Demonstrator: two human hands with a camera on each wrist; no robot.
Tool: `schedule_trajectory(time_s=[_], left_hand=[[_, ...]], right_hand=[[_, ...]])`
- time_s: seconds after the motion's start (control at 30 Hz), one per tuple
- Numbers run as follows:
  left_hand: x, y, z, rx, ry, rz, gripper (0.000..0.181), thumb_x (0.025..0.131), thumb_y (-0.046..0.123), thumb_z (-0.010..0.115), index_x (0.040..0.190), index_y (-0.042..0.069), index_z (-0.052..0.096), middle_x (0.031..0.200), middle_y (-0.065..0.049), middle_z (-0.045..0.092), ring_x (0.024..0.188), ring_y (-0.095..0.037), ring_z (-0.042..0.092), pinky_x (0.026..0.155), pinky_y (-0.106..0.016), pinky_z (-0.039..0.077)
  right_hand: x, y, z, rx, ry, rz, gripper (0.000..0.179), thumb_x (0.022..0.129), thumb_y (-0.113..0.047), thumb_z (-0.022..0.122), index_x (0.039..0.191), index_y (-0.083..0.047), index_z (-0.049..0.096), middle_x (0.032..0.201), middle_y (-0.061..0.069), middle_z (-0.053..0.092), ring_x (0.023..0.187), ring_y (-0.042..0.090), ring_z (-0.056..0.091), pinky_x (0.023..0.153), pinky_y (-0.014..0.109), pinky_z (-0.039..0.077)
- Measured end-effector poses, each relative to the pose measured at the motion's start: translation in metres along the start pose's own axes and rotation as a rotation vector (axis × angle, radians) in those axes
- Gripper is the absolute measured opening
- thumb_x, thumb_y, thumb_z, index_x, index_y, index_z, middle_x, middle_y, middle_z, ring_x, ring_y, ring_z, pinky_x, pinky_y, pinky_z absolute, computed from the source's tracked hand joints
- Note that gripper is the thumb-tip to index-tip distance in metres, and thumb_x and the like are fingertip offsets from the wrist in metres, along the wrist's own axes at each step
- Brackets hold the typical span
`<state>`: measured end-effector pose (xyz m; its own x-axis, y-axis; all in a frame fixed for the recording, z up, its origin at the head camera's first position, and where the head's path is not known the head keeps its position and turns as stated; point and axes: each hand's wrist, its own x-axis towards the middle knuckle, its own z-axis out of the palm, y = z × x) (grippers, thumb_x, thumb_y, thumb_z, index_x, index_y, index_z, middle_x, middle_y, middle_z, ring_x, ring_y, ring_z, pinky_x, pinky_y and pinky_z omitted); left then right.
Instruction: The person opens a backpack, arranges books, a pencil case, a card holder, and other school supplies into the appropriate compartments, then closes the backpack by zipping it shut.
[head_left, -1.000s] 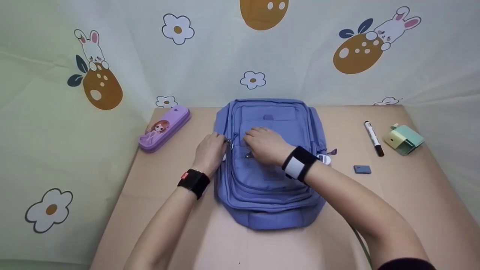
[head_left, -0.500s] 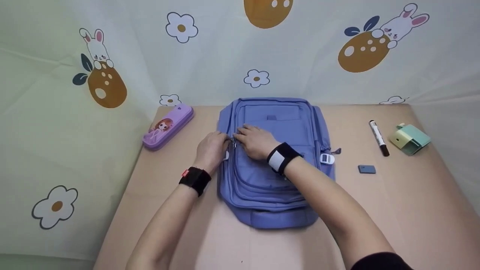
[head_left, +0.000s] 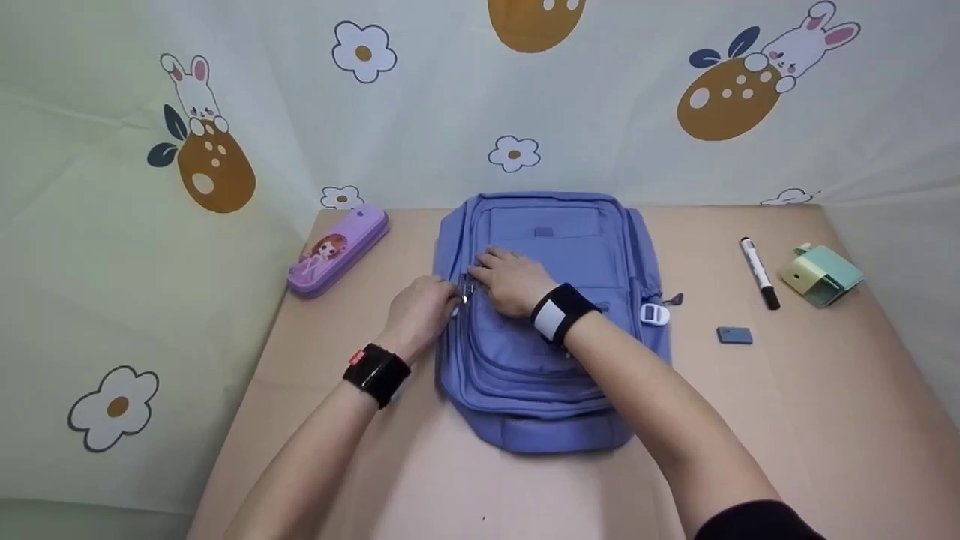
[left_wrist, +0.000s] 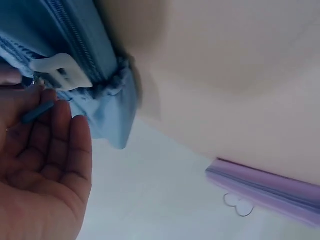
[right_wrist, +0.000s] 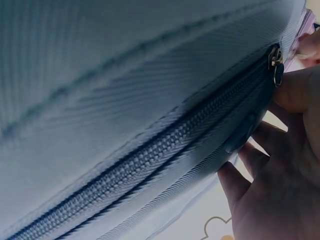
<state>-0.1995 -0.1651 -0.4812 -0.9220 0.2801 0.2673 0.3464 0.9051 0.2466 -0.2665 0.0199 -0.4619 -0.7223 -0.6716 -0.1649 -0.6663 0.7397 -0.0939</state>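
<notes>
A blue backpack (head_left: 566, 259) lies flat on the table, its front facing up. At its left edge my left hand (head_left: 420, 315) pinches a zipper pull (head_left: 464, 291). In the left wrist view the blue tab (left_wrist: 37, 111) of that pull lies across the fingers, close to a white buckle (left_wrist: 62, 71). My right hand (head_left: 514, 283) rests on the bag's front just right of the pull, fingers extended. The right wrist view shows these fingers (right_wrist: 260, 162) against the fabric, the thumb beside a metal zipper slider (right_wrist: 275, 57) at the end of a line of zipper teeth (right_wrist: 150, 155).
A purple pencil case (head_left: 337, 251) lies at the back left of the table. To the right are a marker (head_left: 760, 274), a green and yellow box-like item (head_left: 823, 275) and a small blue-grey block (head_left: 734, 335). A patterned cloth (head_left: 420, 112) hangs behind.
My right hand has moved left across the bag, toward the zipper at its left edge. My left hand has drawn slightly down toward me with the pull.
</notes>
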Motion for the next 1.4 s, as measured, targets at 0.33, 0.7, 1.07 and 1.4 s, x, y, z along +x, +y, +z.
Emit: schedule_trajectory(time_s=[0.33,0.7,1.07,1.4], left_hand=[[-0.018,0.009,-0.006,-0.041,-0.035,0.038,0.006,0.095,0.013,0.072,0.094,0.009,0.075,0.093,-0.008,0.072,0.086,-0.03,0.067,0.076,-0.046,0.055],[-0.021,0.004,0.0,-0.107,0.008,0.029,0.004,0.094,0.011,0.073,0.095,0.008,0.076,0.095,-0.006,0.072,0.089,-0.028,0.069,0.079,-0.044,0.056],[-0.021,0.005,0.0,-0.086,0.034,0.045,0.006,0.094,0.013,0.074,0.094,0.007,0.075,0.092,-0.007,0.072,0.086,-0.027,0.069,0.078,-0.043,0.056],[-0.024,0.004,-0.001,-0.115,0.024,0.032,0.004,0.094,0.012,0.074,0.096,0.009,0.075,0.094,-0.006,0.072,0.087,-0.027,0.069,0.08,-0.043,0.056]], right_hand=[[0.0,0.0,0.003,-0.035,0.023,0.001,0.049,0.112,-0.028,0.032,0.158,-0.015,0.04,0.165,0.01,0.032,0.154,0.031,0.02,0.123,0.047,0.02],[-0.005,0.002,0.006,0.02,0.068,-0.034,0.051,0.112,-0.029,0.036,0.161,-0.019,0.032,0.164,0.011,0.032,0.154,0.032,0.02,0.123,0.048,0.02],[-0.031,-0.002,0.001,0.014,0.103,-0.116,0.053,0.108,-0.026,0.048,0.159,-0.012,0.038,0.166,0.011,0.027,0.154,0.033,0.02,0.123,0.05,0.02],[-0.063,-0.009,0.009,-0.023,0.085,-0.227,0.056,0.106,-0.029,0.054,0.155,-0.007,0.042,0.165,0.013,0.031,0.153,0.033,0.022,0.123,0.047,0.018]])
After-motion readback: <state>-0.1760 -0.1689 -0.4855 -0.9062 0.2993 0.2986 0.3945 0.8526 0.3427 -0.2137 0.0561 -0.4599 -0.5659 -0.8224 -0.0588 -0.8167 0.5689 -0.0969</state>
